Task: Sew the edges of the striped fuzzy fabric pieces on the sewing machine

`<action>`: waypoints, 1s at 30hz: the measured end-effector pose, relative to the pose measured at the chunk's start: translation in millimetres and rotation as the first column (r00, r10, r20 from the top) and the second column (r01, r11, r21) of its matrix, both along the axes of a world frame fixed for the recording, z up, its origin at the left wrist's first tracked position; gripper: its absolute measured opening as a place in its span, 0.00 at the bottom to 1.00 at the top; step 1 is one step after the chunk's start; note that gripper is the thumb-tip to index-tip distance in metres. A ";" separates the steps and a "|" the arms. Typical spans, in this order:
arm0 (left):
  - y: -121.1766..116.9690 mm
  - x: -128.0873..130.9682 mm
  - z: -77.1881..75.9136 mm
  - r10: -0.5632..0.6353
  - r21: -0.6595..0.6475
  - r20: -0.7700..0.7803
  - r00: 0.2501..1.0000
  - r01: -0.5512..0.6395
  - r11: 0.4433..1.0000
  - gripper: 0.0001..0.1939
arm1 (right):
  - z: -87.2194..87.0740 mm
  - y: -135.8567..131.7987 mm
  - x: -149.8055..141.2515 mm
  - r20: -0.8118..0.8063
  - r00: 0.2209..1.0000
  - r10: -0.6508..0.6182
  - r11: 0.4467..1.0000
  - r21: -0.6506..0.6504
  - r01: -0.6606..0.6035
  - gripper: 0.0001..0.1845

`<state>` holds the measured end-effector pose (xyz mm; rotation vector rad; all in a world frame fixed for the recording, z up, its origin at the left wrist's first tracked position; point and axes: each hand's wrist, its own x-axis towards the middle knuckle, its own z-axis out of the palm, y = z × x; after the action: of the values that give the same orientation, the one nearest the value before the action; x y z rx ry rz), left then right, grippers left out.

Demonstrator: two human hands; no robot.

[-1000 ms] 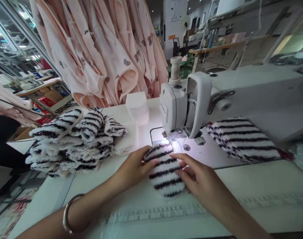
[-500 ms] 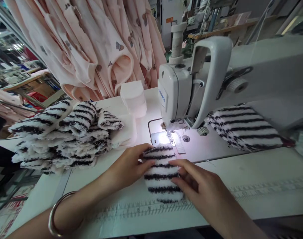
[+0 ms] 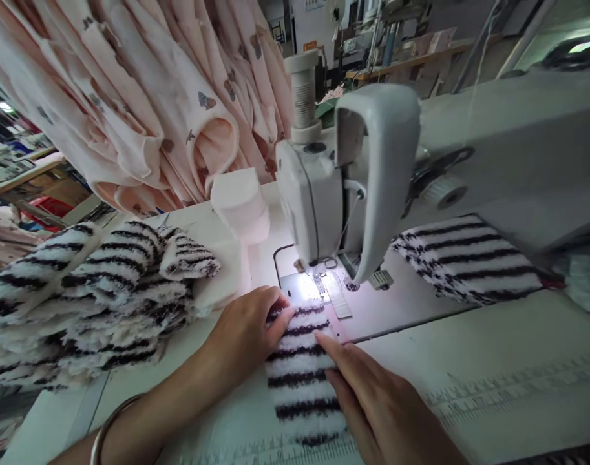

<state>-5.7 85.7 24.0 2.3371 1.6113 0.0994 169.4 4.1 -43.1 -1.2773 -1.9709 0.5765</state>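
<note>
One fuzzy striped fabric strip (image 3: 299, 374) between left hand (image 3: 246, 336) and right hand (image 3: 372, 407)

left hand (image 3: 246, 336) and right hand (image 3: 367, 394) press a fluffy black-striped fabric piece (image 3: 299, 378) just before the presser foot (image 3: 318, 284).
</note>
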 end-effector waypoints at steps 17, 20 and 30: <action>13.0 -5.9 0.4 -0.005 -0.042 -0.025 1.000 0.004 0.999 0.09 | -7.3 10.1 -7.4 0.129 0.990 -0.056 0.978 0.204 0.029 0.22; 12.5 -9.1 5.0 -0.082 0.098 -0.046 0.996 0.087 0.991 0.06 | 0.3 11.2 -1.5 0.110 0.991 -0.079 0.983 0.175 0.059 0.18; -35.7 1.7 -14.3 -0.480 0.400 -0.153 0.864 0.498 0.769 0.18 | -10.9 13.0 -3.9 0.262 0.944 -0.202 0.870 0.490 0.050 0.22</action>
<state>-4.0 50.0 9.7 3.0433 1.0032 0.3191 165.5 17.1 -54.0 -1.2121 -2.0773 -0.1916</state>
